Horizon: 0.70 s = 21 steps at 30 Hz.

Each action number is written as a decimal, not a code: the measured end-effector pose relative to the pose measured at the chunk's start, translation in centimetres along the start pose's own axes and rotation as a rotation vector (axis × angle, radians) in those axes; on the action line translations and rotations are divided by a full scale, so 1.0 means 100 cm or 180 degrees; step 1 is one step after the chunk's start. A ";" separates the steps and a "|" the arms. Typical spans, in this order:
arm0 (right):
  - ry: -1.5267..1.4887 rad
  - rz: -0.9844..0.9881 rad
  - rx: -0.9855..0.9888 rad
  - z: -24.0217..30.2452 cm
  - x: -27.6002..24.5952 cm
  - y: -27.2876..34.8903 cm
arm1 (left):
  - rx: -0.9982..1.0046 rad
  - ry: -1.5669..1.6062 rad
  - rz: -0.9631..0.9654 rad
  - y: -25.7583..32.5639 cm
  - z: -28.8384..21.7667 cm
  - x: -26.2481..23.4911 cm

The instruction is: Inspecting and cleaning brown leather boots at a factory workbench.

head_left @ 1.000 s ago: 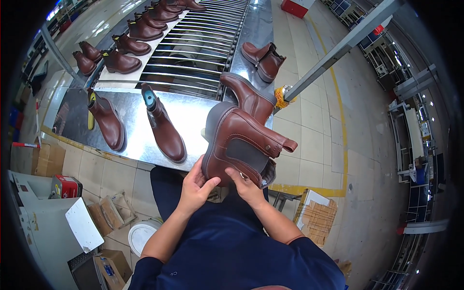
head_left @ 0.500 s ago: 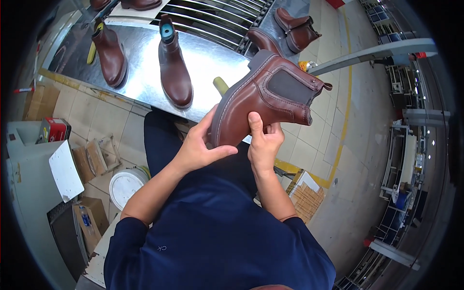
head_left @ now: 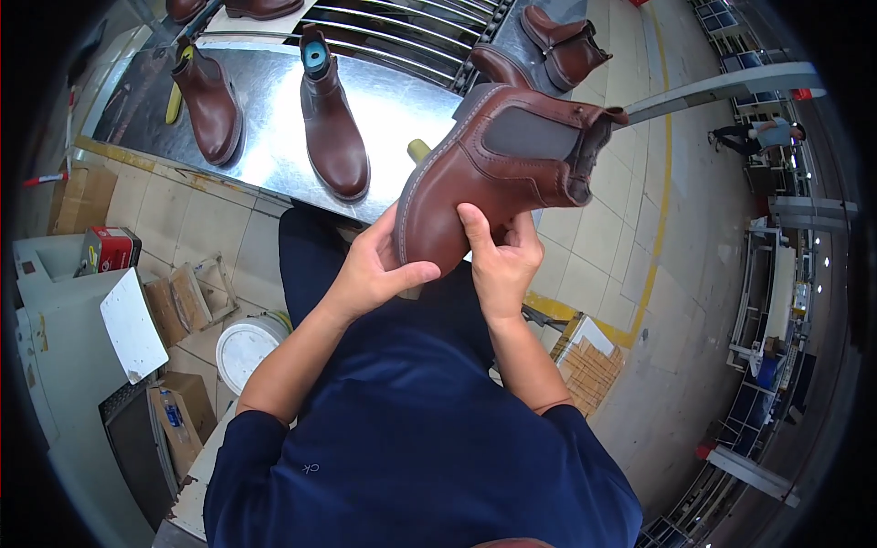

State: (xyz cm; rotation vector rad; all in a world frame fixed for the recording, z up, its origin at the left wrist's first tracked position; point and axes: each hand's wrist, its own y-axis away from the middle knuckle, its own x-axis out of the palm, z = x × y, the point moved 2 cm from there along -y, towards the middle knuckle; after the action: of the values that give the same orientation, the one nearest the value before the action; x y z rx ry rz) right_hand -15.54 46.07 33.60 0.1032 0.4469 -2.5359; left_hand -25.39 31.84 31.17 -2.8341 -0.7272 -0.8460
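A brown leather ankle boot (head_left: 448, 201) with a dark elastic side panel is held up in front of me, toe toward me and opening to the right. My left hand (head_left: 370, 272) grips its toe end, with the thumb on the upper and the fingers mostly hidden at the sole side. My right hand (head_left: 502, 260) holds the boot's near side, thumb pressed on the leather. On the metal table beyond stand a second brown boot (head_left: 336, 146) with a blue disc in its opening and a third brown boot (head_left: 212, 114) farther left. A yellow-green rod end (head_left: 418, 151) shows behind the held boot.
A roller conveyor (head_left: 393, 41) runs behind the metal table (head_left: 260, 155). More brown boots (head_left: 575, 59) lie at the back right. A curved grey bar (head_left: 713, 91) reaches in from the right. A white-lidded bucket (head_left: 248, 352) and cardboard boxes (head_left: 183, 420) stand at left; a distant person (head_left: 772, 135) is at right.
The boot has tilted in my hands, its opening now turned more into view. Both hands keep their hold. A distant person has come into view at the right.
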 end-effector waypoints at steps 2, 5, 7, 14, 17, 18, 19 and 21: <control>0.0102 0.0024 -0.0034 0.000 0.001 -0.001 | -0.0049 0.0071 -0.0060 0.000 0.000 -0.002; 0.0167 0.0047 -0.0118 -0.001 0.001 -0.002 | -0.0062 0.0132 -0.0090 0.001 0.002 -0.001; 0.0129 0.0037 -0.0167 -0.001 0.001 -0.002 | -0.0048 0.0119 -0.0089 0.001 0.003 -0.001; 0.0145 0.0062 -0.0187 0.002 0.005 -0.002 | -0.0019 0.0101 -0.0120 0.003 0.005 -0.005; 0.0357 0.0054 -0.0208 0.006 0.007 0.002 | 0.0035 0.0068 -0.0139 0.003 0.006 -0.007; 0.0537 0.0055 -0.0217 0.008 0.007 0.003 | 0.0029 0.0055 -0.0126 0.003 0.006 -0.007; 0.0541 0.0031 -0.0212 0.006 0.005 0.003 | 0.0096 0.0003 -0.0082 0.002 0.007 -0.005; 0.0466 -0.0154 -0.0328 0.004 -0.001 0.004 | 0.0139 -0.0064 0.0046 -0.001 0.012 0.000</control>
State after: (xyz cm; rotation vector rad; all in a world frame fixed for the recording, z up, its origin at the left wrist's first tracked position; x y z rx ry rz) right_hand -15.24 45.72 33.86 0.2431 0.6436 -2.5569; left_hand -24.85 32.20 30.20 -2.8099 -0.7176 -0.7909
